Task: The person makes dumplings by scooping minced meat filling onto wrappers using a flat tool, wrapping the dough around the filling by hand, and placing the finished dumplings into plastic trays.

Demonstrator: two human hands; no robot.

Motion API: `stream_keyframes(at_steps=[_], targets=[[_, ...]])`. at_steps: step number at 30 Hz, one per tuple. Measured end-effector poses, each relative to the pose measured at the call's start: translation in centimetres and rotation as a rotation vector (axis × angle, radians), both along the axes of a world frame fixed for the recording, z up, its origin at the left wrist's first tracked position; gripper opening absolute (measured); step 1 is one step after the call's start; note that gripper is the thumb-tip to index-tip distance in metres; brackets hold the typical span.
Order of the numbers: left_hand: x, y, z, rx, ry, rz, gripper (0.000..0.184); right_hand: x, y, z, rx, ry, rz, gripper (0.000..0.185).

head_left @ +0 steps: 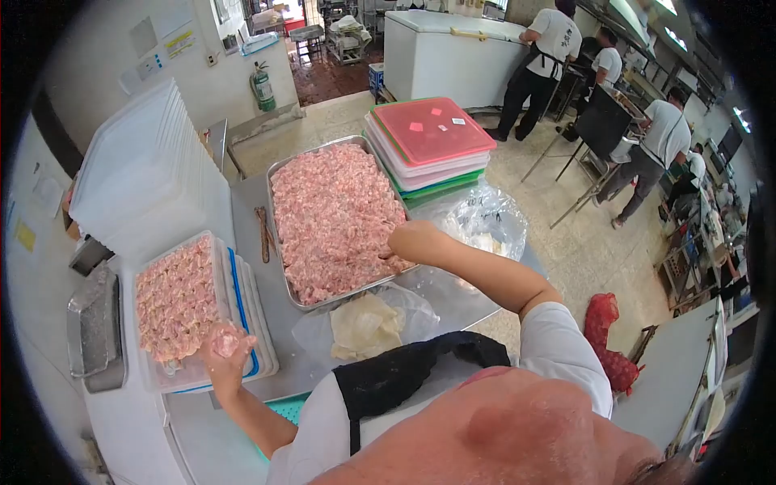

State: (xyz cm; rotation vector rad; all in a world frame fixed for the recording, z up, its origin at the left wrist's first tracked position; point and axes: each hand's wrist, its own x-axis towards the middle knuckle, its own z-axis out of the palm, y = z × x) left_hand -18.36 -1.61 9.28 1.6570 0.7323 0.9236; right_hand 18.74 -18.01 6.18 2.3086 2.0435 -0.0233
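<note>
A metal tray full of pink ground meat lies in front of me. My right hand is closed at the tray's right side, its fingertips down at the meat; what they grip is hidden. In my left hand sits a small dumpling with pink filling, the fingers curled round it. That hand is beside the front right corner of a clear plastic box, where rows of filled dumplings lie close together. Thin pale wrappers rest on a plastic bag below the tray.
Brown sticks lie left of the tray. Stacked clear boxes stand behind the dumplings. Red-lidded containers and a plastic bag are at right. Several people work beyond, near a white freezer. A red mesh sack is on the floor.
</note>
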Motion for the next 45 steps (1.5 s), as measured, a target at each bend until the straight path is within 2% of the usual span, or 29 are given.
stream_keyframes(at_steps=[1,4,6,8,10,11,12,15,18,19,21,24,27,28,30,31,33,35,36,37,39,40,42,43,44,45], targets=[[0.6,-1.0,0.7,-0.049,-0.063,-0.062,0.031,0.2,-0.2,0.3,-0.002,-0.003,-0.015,0.015],[3.0,-1.2,-0.3,-0.127,-0.008,-0.214,0.032,0.8,-1.4,2.8,0.076,-0.043,-0.017,0.015],[5.4,0.1,-1.5,0.161,0.372,-0.402,0.034,1.8,-2.1,5.1,0.077,-0.064,-0.049,0.015],[9.3,-1.2,-1.7,0.165,0.147,-0.464,0.034,3.0,-3.2,8.2,0.084,-0.033,-0.124,0.018],[12.3,0.1,-5.6,0.056,0.130,-0.436,0.031,3.2,-4.4,10.8,0.188,0.105,-0.155,0.023],[13.4,0.3,-5.6,0.133,0.196,-0.447,0.030,3.2,-4.9,11.3,0.245,0.204,-0.152,0.023],[14.6,0.4,-5.7,0.208,0.261,-0.458,0.030,3.1,-5.1,11.2,0.301,0.301,-0.151,0.023],[18.0,0.8,-7.7,0.281,0.048,-0.531,0.036,2.4,-4.8,7.4,0.330,0.663,0.009,0.027],[18.0,0.2,-6.6,0.025,0.203,-0.597,0.041,1.5,-3.4,2.5,0.267,0.687,0.105,0.026],[18.1,0.2,-7.2,0.152,0.216,-0.503,0.041,1.4,-3.4,1.2,0.260,0.722,0.127,0.026],[18.5,0.4,-8.8,0.411,0.241,-0.308,0.041,1.7,-3.5,1.1,0.328,0.480,0.132,0.025],[19.1,0.7,-7.8,-0.316,0.049,-0.528,0.045,-0.8,-3.7,4.0,0.413,0.162,0.089,0.026],[19.4,3.0,-10.6,0.033,0.208,-0.392,0.047,0.2,-2.2,-0.9,0.441,0.287,0.084,0.023],[19.5,4.1,-11.3,0.152,0.294,-0.459,0.058,2.9,-1.6,-4.1,0.365,0.432,0.135,0.021],[18.0,2.0,-9.4,0.243,0.361,-0.345,0.064,4.1,-2.5,-2.9,0.029,0.078,-0.166,0.019],[17.4,1.0,-8.2,0.289,0.394,-0.282,0.068,5.7,-3.1,-3.1,0.093,0.144,-0.127,0.020],[17.1,1.2,-7.2,0.207,0.345,-0.382,0.073,6.7,-4.7,-2.4,0.235,0.364,-0.118,0.021],[16.7,0.6,-5.3,0.279,0.238,-0.385,0.070,5.5,-5.5,1.0,0.380,0.638,-0.111,0.022],[16.7,-0.3,-3.8,0.401,0.163,-0.346,0.064,4.8,-5.6,1.9,0.450,0.768,-0.084,0.023],[16.7,-0.4,-3.1,0.383,0.244,-0.381,0.060,3.7,-5.5,2.9,0.386,0.784,-0.098,0.024],[17.2,0.2,-2.5,0.352,0.396,-0.466,0.053,1.8,-5.3,4.1,0.273,0.800,-0.132,0.027],[17.5,0.4,-2.9,0.389,0.340,-0.483,0.051,1.2,-4.6,3.2,0.278,0.607,0.032,0.025],[18.2,0.8,-4.2,0.476,0.215,-0.544,0.048,1.1,-3.5,2.6,0.190,0.613,0.020,0.024],[18.4,0.8,-5.4,0.431,0.207,-0.503,0.048,0.7,-3.3,3.5,0.154,0.604,-0.001,0.024],[18.5,1.0,-7.0,0.393,0.193,-0.472,0.049,0.6,-3.7,5.3,0.200,0.465,-0.018,0.023],[18.9,1.3,-7.5,0.360,0.173,-0.452,0.049,0.1,-3.7,5.4,0.311,0.465,0.031,0.023]])
